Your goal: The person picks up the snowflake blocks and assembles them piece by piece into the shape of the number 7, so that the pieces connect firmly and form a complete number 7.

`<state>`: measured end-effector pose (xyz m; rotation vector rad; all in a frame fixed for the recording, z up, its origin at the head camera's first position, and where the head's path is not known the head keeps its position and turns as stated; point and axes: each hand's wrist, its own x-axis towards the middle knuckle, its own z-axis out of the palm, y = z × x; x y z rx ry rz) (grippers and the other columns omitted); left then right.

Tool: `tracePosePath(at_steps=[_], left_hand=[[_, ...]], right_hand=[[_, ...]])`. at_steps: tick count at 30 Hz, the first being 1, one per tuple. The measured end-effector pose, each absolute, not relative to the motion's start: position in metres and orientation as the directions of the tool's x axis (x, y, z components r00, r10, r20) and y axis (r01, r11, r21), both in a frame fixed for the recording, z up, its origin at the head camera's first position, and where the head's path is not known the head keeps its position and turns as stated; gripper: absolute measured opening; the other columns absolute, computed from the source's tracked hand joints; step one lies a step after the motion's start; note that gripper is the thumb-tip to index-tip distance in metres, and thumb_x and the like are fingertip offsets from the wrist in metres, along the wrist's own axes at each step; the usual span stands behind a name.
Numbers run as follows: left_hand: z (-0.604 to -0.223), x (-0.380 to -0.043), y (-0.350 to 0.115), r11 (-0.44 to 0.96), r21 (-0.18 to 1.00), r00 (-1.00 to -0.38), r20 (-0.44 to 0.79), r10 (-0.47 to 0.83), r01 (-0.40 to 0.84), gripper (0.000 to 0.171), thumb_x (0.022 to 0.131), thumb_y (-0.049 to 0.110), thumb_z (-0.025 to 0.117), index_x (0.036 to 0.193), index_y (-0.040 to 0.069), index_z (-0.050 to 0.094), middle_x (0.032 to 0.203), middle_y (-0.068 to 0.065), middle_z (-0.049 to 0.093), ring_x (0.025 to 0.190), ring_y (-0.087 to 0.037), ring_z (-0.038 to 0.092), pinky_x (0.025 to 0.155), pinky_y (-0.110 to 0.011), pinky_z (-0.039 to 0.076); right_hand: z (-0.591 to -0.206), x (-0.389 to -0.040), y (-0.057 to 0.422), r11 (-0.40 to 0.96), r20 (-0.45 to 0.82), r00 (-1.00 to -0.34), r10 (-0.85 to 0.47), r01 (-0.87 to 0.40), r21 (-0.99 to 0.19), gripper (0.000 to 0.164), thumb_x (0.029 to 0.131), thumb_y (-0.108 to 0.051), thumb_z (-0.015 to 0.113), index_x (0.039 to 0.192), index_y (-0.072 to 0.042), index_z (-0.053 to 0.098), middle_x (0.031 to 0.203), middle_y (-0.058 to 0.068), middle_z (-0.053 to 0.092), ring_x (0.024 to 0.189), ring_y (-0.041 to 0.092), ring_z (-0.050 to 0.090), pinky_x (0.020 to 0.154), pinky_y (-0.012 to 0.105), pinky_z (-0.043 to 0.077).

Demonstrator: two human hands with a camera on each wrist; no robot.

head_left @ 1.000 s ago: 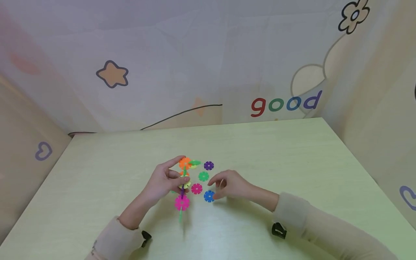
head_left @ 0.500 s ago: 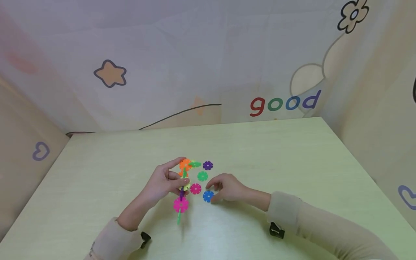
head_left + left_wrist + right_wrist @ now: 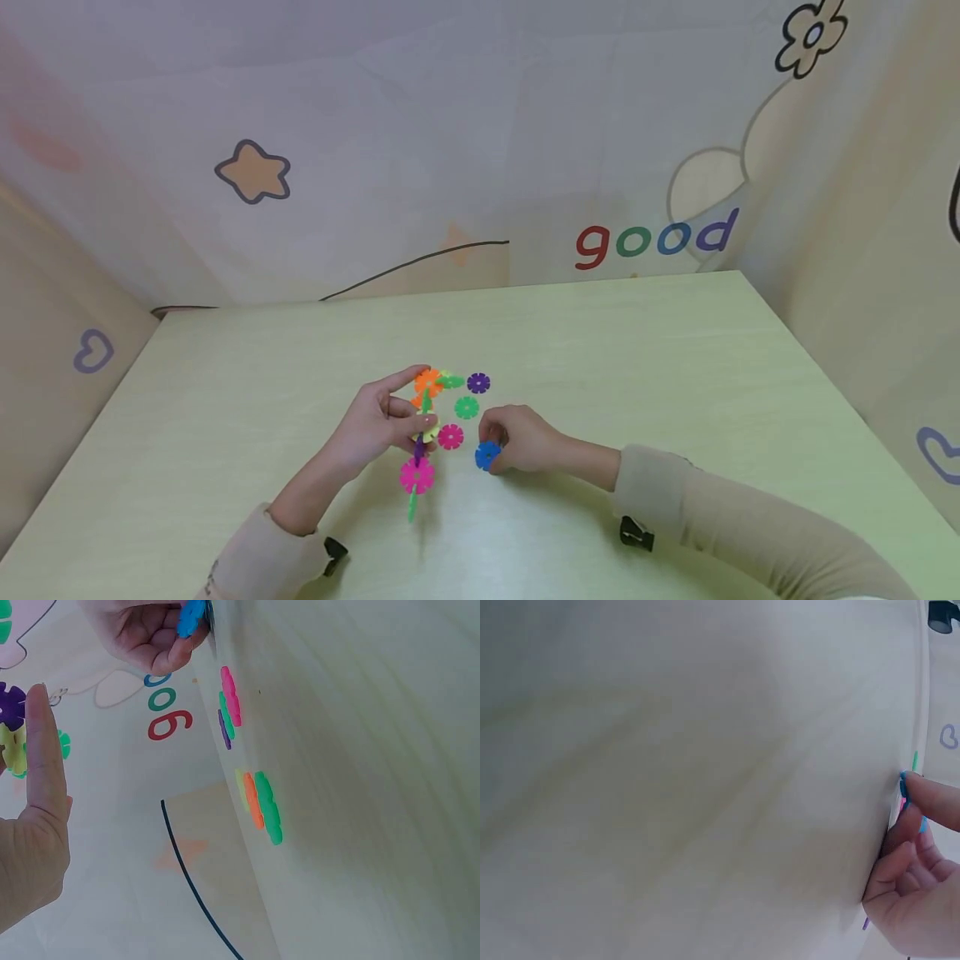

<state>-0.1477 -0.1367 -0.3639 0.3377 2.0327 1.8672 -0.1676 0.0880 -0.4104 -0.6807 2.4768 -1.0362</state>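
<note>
Left hand: thumb and fingers pinch a joined chain of coloured discs, index straighter, tip at an orange disc. Right hand: thumb and fingertips pinch a blue disc, on or just above the table, cannot tell which. Pink disc between hands; green disc, purple disc farther off.

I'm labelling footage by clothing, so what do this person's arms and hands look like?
The left hand and right hand are bare, without gloves. The left sleeve and right sleeve are pale beige with broad cuffs. A small black fitting shows beside each cuff.
</note>
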Motion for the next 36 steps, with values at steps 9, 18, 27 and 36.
tracePosePath(at_steps=[9, 18, 27, 36], left_hand=[[-0.363, -0.146, -0.138, 0.093, 0.994, -0.906, -0.098, 0.413, -0.066, 0.071, 0.081, 0.003, 0.067, 0.141, 0.005, 0.029, 0.07, -0.01, 0.066, 0.065, -0.03, 0.066, 0.065, -0.042, 0.054], [-0.36, -0.144, -0.136, 0.076, 0.995, -0.904, -0.088, 0.419, -0.061, 0.072, 0.081, 0.002, 0.066, 0.142, 0.004, 0.027, 0.07, -0.01, 0.066, 0.065, -0.029, 0.066, 0.066, -0.042, 0.054], [-0.361, -0.145, -0.134, 0.067, 0.996, -0.912, -0.08, 0.402, -0.058, 0.072, 0.08, 0.003, 0.067, 0.141, 0.004, 0.029, 0.068, -0.008, 0.065, 0.064, -0.025, 0.066, 0.066, -0.041, 0.054], [-0.36, -0.144, -0.133, 0.073, 0.996, -0.917, -0.078, 0.39, -0.053, 0.072, 0.081, 0.005, 0.067, 0.141, 0.005, 0.028, 0.071, -0.01, 0.066, 0.063, -0.027, 0.066, 0.066, -0.041, 0.054]], right_hand=[[-0.41, -0.172, 0.098, 0.553, -0.232, -0.808, -0.541, -0.134, -0.822, 0.013, 0.076, -0.003, 0.072, 0.086, -0.004, 0.063, 0.071, -0.001, 0.057, 0.065, 0.013, 0.051, 0.057, 0.024, 0.047], [-0.405, -0.171, 0.106, 0.492, -0.214, -0.806, -0.551, -0.107, -0.864, 0.009, 0.077, -0.001, 0.069, 0.084, -0.002, 0.065, 0.068, 0.001, 0.058, 0.055, 0.011, 0.049, 0.05, 0.023, 0.044], [-0.395, -0.168, 0.11, 0.433, -0.215, -0.812, -0.542, -0.051, -0.9, 0.012, 0.079, -0.003, 0.068, 0.087, 0.002, 0.061, 0.069, 0.004, 0.058, 0.053, 0.013, 0.049, 0.052, 0.026, 0.046], [-0.386, -0.164, 0.115, 0.402, -0.187, -0.822, -0.538, -0.055, -0.914, 0.014, 0.08, -0.006, 0.067, 0.089, 0.003, 0.061, 0.066, 0.004, 0.058, 0.052, 0.014, 0.049, 0.052, 0.025, 0.046]])
